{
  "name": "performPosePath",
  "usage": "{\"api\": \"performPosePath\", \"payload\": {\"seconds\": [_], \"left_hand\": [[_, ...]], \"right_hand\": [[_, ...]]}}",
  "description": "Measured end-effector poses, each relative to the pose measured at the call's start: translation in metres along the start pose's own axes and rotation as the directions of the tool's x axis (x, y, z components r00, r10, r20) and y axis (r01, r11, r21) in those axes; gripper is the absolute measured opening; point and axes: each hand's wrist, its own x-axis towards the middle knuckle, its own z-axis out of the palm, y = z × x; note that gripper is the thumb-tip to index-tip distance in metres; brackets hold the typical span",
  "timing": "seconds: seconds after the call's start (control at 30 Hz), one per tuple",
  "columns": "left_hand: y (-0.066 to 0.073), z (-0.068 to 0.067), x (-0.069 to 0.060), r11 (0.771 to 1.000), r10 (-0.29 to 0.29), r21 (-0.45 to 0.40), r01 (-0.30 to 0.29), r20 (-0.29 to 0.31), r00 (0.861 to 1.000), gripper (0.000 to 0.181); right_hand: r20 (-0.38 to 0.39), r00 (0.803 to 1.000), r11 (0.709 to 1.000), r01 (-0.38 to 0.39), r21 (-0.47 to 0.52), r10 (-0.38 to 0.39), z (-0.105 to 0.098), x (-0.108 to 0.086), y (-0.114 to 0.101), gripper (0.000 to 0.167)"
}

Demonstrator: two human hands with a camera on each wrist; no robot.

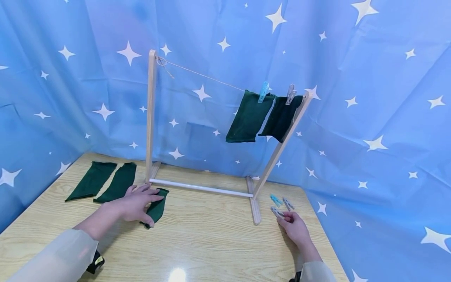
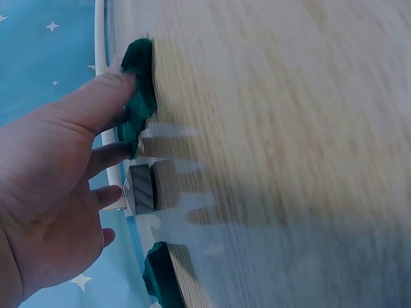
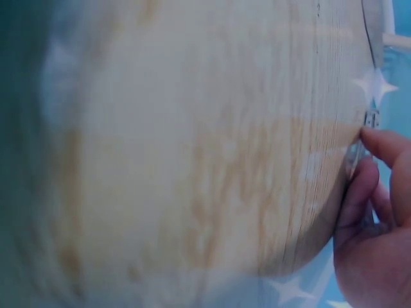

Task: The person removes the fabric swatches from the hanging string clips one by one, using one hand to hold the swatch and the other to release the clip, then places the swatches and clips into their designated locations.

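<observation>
My left hand (image 1: 137, 204) is over a small green cloth (image 1: 157, 207) on the table, fingers spread and thumb apart near its front edge. Seen from the left wrist, the thumb overlaps that cloth (image 2: 142, 96); whether it presses on it is hard to tell. At the right, my right hand (image 1: 295, 228) pinches the end of a grey clothespin (image 1: 277, 212) between thumb and fingers. A blue clothespin (image 1: 276, 200) and another grey clothespin (image 1: 288, 204) lie just beyond it. The right wrist view shows the fingertips at the pinched clothespin (image 3: 372, 119), partly hidden.
A wooden drying frame (image 1: 151, 117) with a string (image 1: 204, 75) stands at the back. Two green cloths (image 1: 248, 117) hang at its right end, held by a blue peg (image 1: 263, 92) and a grey peg (image 1: 290, 94). Two more green cloths (image 1: 92, 178) lie on the left.
</observation>
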Motion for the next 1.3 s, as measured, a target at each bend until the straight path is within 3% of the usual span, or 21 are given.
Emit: {"api": "performPosePath", "payload": {"seconds": [0.4,0.93,1.3], "left_hand": [[-0.007,-0.006,-0.009,0.997,-0.005,-0.078,0.004,-0.002,1.000,0.088],[-0.011,-0.001,-0.005,0.998,-0.011,-0.060,0.010,-0.014,1.000,0.085],[-0.011,0.002,-0.002,0.997,-0.019,-0.070,0.018,-0.021,1.000,0.085]], "right_hand": [[0.010,1.000,1.000,0.001,0.025,-0.002,0.000,0.000,-0.001,0.047],[0.006,1.000,1.000,-0.007,0.012,0.007,0.003,0.007,0.012,0.048],[-0.035,0.999,0.999,0.017,-0.035,-0.019,0.004,0.002,0.002,0.047]]}}
